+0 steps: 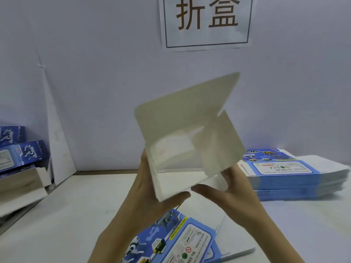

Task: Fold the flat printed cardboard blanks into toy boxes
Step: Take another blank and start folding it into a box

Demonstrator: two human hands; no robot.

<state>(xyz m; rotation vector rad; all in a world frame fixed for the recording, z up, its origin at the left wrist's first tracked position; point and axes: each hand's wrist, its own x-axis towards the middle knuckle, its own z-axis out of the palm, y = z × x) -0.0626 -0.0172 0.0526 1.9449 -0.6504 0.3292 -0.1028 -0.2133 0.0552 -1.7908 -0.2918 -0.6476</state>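
I hold a partly opened cardboard blank (186,130) up in the air above the table, its plain grey inner side facing me and its flaps spread upward. My left hand (150,194) grips its lower left edge, with the thumb across the bottom corner. My right hand (226,188) holds the lower right side, fingers curled behind the panel and partly hidden by it. The blank is motion-blurred. A flat blue printed blank (182,238) with a robot dog picture lies on the table under my wrists.
A thick stack of flat blue blanks (288,175) sits at the right. Folded blue boxes (24,152) are piled at the left on a brown carton (22,181). A white wall with a paper sign (207,21) stands behind the table.
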